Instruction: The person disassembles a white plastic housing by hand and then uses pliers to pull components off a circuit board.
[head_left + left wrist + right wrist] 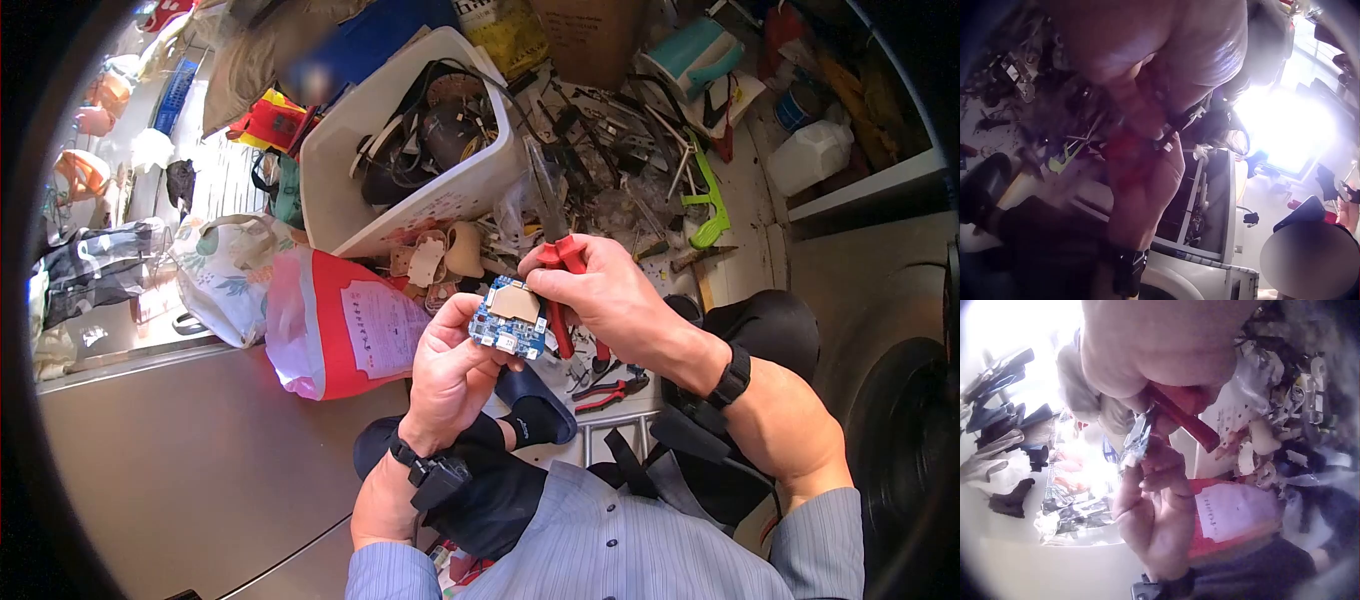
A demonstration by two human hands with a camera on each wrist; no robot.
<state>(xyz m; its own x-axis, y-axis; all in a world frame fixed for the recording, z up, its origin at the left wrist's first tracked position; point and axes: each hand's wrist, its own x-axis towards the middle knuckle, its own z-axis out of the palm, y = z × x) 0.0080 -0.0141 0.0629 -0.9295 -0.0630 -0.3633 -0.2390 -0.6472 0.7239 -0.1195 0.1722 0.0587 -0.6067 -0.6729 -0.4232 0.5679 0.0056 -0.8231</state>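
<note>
A small blue circuit board with a tan patch on top is pinched at its left edge by the left hand. The right hand grips red-handled pliers, jaws pointing up and away, and its thumb and finger are at the board's upper right corner. In the right wrist view the left hand holds the board edge-on, beside the red handle in the right hand. The left wrist view is blurred; the right hand shows there around something red.
A white bin with cables stands behind the hands. A red and white bag is at the left. Scrap and tools litter the floor, with a green plastic piece at the right and red-black pliers below the hands.
</note>
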